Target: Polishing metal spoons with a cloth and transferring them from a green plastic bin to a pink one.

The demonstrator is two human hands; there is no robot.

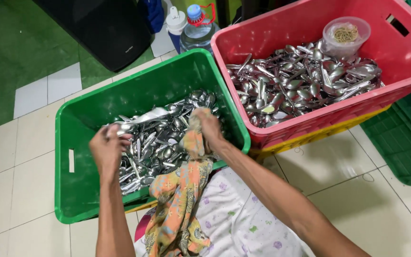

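A green crate (72, 143) of spoons (162, 138) is sitting on the floor beside a red crate (272, 33). The right hand (209, 126) is gripping a patterned cloth (181, 200) closed, apparently wiping; the left hand (106, 150) is clutching spoons, likely feeding the next one across.

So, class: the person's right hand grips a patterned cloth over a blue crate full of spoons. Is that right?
Not quite. The head view shows the crate is green, not blue. The right hand does grip the patterned cloth over its spoons.
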